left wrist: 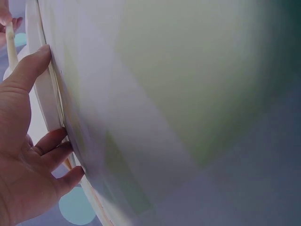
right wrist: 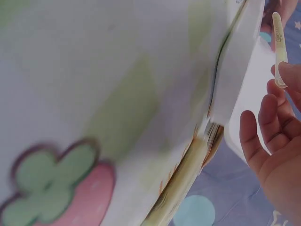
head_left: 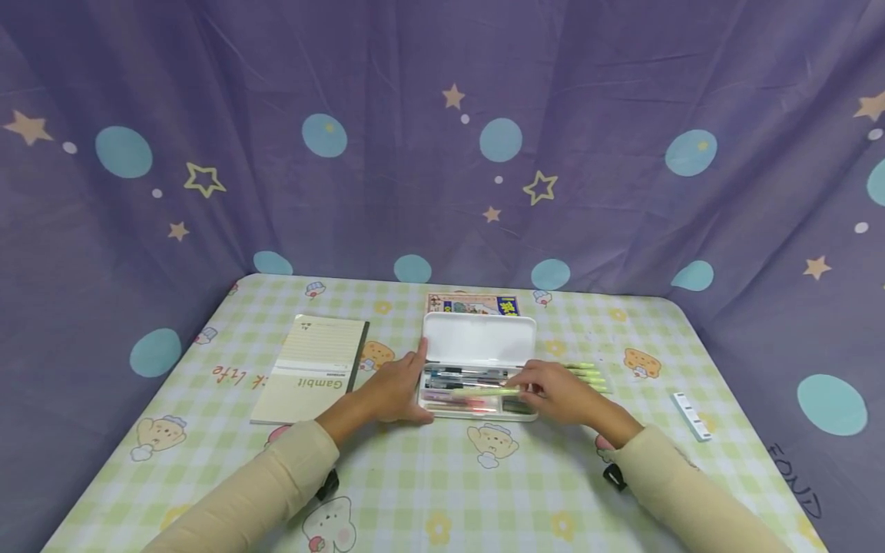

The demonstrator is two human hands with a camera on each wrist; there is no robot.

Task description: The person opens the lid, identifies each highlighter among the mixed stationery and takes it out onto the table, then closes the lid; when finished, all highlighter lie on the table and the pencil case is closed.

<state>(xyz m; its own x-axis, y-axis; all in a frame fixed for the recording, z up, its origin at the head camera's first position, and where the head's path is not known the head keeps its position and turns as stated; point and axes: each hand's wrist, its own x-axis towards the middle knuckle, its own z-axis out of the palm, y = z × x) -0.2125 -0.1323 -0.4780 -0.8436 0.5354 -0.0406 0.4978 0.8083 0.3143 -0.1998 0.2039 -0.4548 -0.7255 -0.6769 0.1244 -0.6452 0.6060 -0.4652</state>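
The step in hand seemed to be stowing a pale yellow pen [head_left: 484,392] in the open white pencil case [head_left: 480,338], which stood near the middle of the worktop [head_left: 387,476]. The right hand [head_left: 556,393] held that pen pinched between thumb and fingertip near its right end, the gap closed down to the pen's own thickness, with the other fingers loosely bent. From that grip the pen reached leftward, roughly along the length of the case, over its near half. How close its far tip came to the assorted pens [head_left: 456,376] inside was hard to judge from the head view. The left hand [head_left: 397,388] gripped nothing; its thumb and fingers were spread wide against the case's left end, thumb by the near left corner, fingers beside the raised lid [head_left: 449,330]. Several similar yellow sticks [head_left: 588,379] lay just beyond the case's right end, on the side of the worktop's right edge. The next move, as judged, called for a steady case and a level lowering of the pen, so that it cleared the rim and settled alongside the others.
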